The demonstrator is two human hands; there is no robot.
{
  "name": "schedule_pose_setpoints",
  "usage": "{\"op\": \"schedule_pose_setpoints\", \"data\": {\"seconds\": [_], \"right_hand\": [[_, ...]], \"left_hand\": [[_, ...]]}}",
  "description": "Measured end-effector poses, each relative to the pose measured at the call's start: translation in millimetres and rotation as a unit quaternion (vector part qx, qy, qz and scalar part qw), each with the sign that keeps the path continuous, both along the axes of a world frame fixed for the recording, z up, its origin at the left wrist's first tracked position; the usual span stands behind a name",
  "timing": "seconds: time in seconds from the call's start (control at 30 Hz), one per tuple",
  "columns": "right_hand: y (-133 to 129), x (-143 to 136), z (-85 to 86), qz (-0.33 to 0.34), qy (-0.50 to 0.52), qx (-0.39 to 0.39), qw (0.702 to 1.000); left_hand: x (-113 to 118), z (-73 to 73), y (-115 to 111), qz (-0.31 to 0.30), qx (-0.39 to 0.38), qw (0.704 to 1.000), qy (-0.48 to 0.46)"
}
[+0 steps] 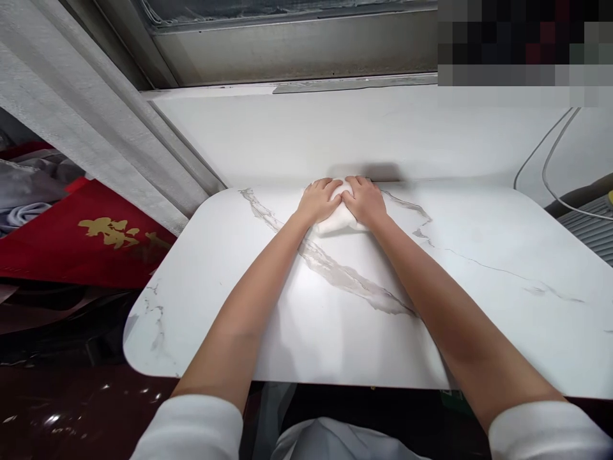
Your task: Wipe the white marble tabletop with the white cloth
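My left hand and my right hand lie side by side at the far edge of a white marble-patterned table. Between and beneath them is a bunched white cloth. Both hands grip it from above, thumbs nearly meeting in the middle and fingers curving over its sides. The fingertips on the far side are partly hidden by the cloth. My arms reach straight forward across the tabletop.
A white wall panel rises behind the table under a window frame. At left are a grey pillar and a red bag with gold characters. Cables hang at right.
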State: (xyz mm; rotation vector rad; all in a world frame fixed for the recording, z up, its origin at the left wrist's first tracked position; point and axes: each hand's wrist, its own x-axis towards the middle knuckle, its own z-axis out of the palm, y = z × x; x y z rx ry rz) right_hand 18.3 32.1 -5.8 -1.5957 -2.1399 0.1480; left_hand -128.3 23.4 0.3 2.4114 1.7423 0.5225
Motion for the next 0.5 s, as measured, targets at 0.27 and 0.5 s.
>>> {"op": "schedule_pose_setpoints", "data": {"seconds": [0.27,0.5], "right_hand": [[6.0,5.0,-1.3,0.021,-0.035,-0.005,0.999],[-34.9,10.1,2.2,0.051,-0.069,-0.018,0.996]], "left_hand": [[5.5,3.7,-4.7,0.024,-0.016,0.999,0.035],[10.5,6.6,-52.2,0.035,-0.012,0.996,0.076]]}}
